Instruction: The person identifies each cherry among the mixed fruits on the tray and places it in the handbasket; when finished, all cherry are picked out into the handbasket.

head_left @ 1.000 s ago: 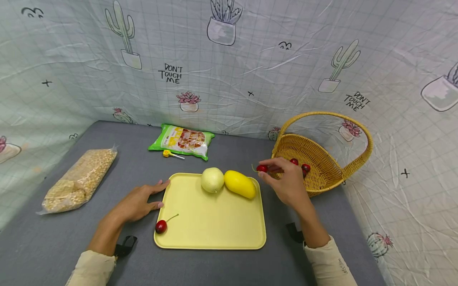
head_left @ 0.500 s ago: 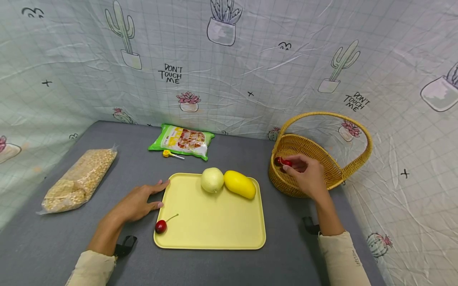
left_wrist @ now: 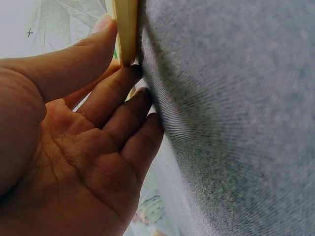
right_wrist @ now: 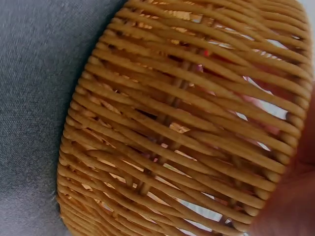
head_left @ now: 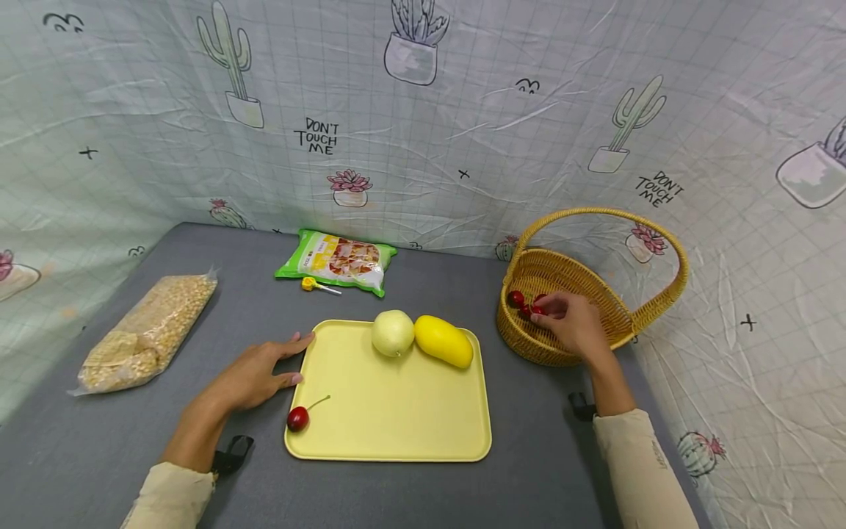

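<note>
My right hand (head_left: 573, 323) reaches down into the wicker basket (head_left: 615, 294), thumb and fingertips pinching a red cherry (head_left: 538, 311). Beside those fingertips lie other cherries (head_left: 515, 299). The basket's woven wall (right_wrist: 172, 123) hides most of that hand in the right wrist view. My left hand (head_left: 254, 376) rests against the left edge of the yellow tray (head_left: 396, 411). In the left wrist view its thumb and fingers touch the tray's edge (left_wrist: 126, 34), the fingertips close to the tabletop. On the tray are a stemmed cherry (head_left: 298, 419), a pale green round fruit (head_left: 393, 333) and a yellow mango-shaped fruit (head_left: 443, 341).
A clear bag of corn kernels (head_left: 148, 334) lies on the grey table at the left. Behind the tray are a green-and-white food packet (head_left: 340, 261) and a yellow lollipop (head_left: 308, 283). The basket's tall handle (head_left: 601, 211) arches up, and a patterned cloth (head_left: 423, 147) hangs behind.
My right hand has moved right from beside the tray, carrying the cherry into the basket, and sits slightly lower among the other cherries. The left hand and tray have stayed put.
</note>
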### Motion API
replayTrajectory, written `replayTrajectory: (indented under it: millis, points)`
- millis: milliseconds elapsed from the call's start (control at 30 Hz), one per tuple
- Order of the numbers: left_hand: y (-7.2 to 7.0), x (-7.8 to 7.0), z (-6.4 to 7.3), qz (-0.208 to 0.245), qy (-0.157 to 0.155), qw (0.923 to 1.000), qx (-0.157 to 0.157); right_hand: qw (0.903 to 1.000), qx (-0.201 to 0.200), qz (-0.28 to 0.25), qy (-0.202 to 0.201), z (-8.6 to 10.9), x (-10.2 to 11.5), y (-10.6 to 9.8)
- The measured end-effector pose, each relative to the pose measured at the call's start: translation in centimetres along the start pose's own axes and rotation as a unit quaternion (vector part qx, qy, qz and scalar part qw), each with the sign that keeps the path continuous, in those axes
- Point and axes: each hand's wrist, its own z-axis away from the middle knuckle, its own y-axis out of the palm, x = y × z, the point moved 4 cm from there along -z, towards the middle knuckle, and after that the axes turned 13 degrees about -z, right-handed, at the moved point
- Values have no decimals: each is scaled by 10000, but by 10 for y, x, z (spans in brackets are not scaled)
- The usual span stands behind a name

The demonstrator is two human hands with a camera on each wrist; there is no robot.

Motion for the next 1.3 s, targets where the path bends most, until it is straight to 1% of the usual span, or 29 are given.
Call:
replayTrajectory:
  millis: [133, 267, 500, 667, 833, 967, 1133, 1300]
  points:
    - [0, -1, 0, -16, 15, 10000, 5, 9992, 302, 50, 254, -6, -5, 3]
    - [0, -1, 0, 0, 12, 10000, 19, 9982, 406, 102, 439, -14, -10, 4]
    - [0, -1, 0, -31, 7, 10000, 23, 9968, 410, 261, 628, -26, -19, 3]
    - [1, 0, 0, -55, -3, 10000, 37, 9968, 276, 301, 692, -33, -26, 3]
    - [1, 0, 0, -19, 29, 10000, 10, 9972, 173, 394, 610, -36, -28, 4]
    - [1, 0, -1, -20, 68, 10000, -1, 9979, 82, 378, 513, -33, -27, 4]
    - [0, -1, -1, -3, 76, 10000, -11, 9991, -129, 346, 183, -27, -22, 0]
    - [0, -1, 0, 16, 74, 10000, -23, 9980, -480, 382, -148, -18, -12, -6]
